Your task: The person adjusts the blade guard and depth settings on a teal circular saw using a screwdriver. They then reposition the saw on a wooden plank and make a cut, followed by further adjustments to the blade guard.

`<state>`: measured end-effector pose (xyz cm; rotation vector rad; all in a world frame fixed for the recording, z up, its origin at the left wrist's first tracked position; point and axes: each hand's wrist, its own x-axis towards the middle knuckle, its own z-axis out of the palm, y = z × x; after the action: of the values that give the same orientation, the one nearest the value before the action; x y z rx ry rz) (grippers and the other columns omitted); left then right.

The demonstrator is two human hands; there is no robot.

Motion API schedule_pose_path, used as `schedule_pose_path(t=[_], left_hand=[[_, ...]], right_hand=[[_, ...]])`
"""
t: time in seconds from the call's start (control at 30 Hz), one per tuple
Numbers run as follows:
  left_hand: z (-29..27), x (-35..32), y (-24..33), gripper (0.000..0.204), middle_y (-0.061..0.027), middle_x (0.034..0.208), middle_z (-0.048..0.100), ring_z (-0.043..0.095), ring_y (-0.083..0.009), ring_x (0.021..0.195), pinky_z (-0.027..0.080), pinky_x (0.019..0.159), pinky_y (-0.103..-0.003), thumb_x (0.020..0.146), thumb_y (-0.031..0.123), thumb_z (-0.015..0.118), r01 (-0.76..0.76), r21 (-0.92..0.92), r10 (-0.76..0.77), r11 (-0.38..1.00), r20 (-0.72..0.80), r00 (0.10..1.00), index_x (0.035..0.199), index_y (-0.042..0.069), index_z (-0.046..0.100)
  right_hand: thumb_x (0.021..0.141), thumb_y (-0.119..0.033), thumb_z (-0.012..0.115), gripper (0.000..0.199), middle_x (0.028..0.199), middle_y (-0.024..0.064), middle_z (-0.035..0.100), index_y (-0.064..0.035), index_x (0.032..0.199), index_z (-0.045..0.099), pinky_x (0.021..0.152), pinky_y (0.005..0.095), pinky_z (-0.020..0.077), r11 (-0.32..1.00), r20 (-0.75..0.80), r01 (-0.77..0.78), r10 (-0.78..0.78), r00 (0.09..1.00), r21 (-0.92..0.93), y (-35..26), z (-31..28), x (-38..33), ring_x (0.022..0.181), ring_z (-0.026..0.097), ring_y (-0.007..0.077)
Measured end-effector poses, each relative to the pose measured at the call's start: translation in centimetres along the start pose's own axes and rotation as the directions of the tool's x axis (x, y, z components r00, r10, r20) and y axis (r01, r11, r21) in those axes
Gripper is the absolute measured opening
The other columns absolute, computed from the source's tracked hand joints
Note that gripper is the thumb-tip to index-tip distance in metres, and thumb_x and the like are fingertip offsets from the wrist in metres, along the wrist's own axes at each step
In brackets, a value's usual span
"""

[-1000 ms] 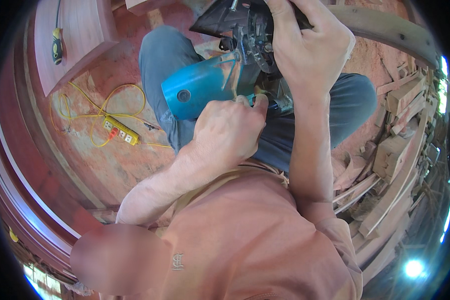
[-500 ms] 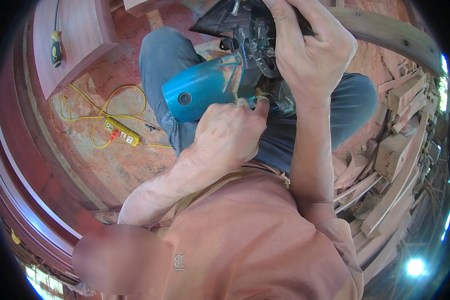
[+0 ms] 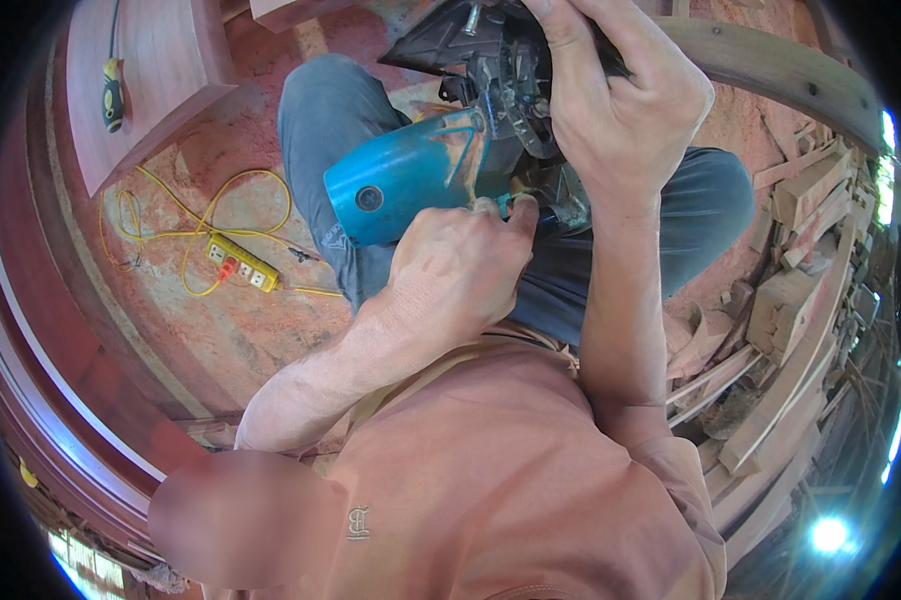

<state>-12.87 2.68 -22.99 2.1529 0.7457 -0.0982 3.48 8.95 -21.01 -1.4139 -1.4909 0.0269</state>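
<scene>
Between my bent knees is a blue power tool with a rounded motor housing and dusty black and metal parts; it looks like a circular saw. My left hand is closed on its dark grip below the blue housing, and the wrist hides part of that grip. Higher up, my right hand pinches the edge of the tool's black plate, thumb on one side and fingers on the other. The fingertips are partly cut off by the upper edge of the view. A metal bolt sticks up from the plate.
A yellow power strip with an orange plug and a looped yellow cord lies on the dusty floor at left. On a reddish wooden board rests a yellow-and-black-handled tool. Wood offcuts are piled at right, below a curved beam.
</scene>
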Motion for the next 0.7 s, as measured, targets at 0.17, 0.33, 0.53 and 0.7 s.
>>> schedule_pose_path(t=[0.17,0.33,0.53,0.7], left_hand=[[-0.04,0.00,0.04,0.046,-0.0202,0.086,0.068,0.071,-0.0395,0.080,0.054,0.068,-0.050,0.094,0.025,0.074,0.003,-0.005,-0.003,1.000,-0.006,1.000,0.132,0.001,0.063],[-0.12,0.10,0.11,0.046,-0.0199,0.085,0.068,0.071,-0.0394,0.079,0.054,0.067,-0.051,0.094,0.025,0.075,0.010,0.005,-0.010,1.000,0.006,1.000,0.131,0.001,0.063],[-0.24,-0.06,0.02,0.046,-0.0197,0.085,0.068,0.071,-0.0395,0.079,0.052,0.066,-0.051,0.094,0.025,0.075,0.003,-0.015,-0.003,1.000,-0.006,1.000,0.132,0.001,0.062],[-0.22,-0.15,-0.07,0.046,-0.0191,0.086,0.068,0.071,-0.0395,0.080,0.052,0.067,-0.052,0.095,0.026,0.074,-0.012,-0.004,0.012,1.000,-0.005,1.000,0.132,0.002,0.062]], right_hand=[[0.090,0.000,0.079,0.006,0.084,0.0172,0.078,0.0042,0.094,0.078,0.068,0.0329,0.0585,1.000,0.002,0.008,-0.008,1.000,0.005,0.01,0.00,0.11,0.074,0.078,0.0279],[0.090,0.000,0.079,0.006,0.084,0.0173,0.078,0.0041,0.095,0.078,0.069,0.0332,0.0588,0.987,0.077,0.058,-0.047,0.996,-0.149,-0.25,-0.67,0.28,0.075,0.078,0.0280],[0.090,0.000,0.078,0.007,0.086,0.0175,0.078,0.0042,0.096,0.078,0.071,0.0333,0.0596,0.991,0.065,0.052,-0.044,0.997,-0.127,-0.05,-0.46,0.24,0.077,0.079,0.0289],[0.089,0.001,0.078,0.008,0.088,0.0181,0.079,0.0042,0.096,0.078,0.072,0.0334,0.0600,0.998,0.019,0.046,-0.045,0.999,-0.053,-0.19,-0.29,0.14,0.078,0.079,0.0293]])
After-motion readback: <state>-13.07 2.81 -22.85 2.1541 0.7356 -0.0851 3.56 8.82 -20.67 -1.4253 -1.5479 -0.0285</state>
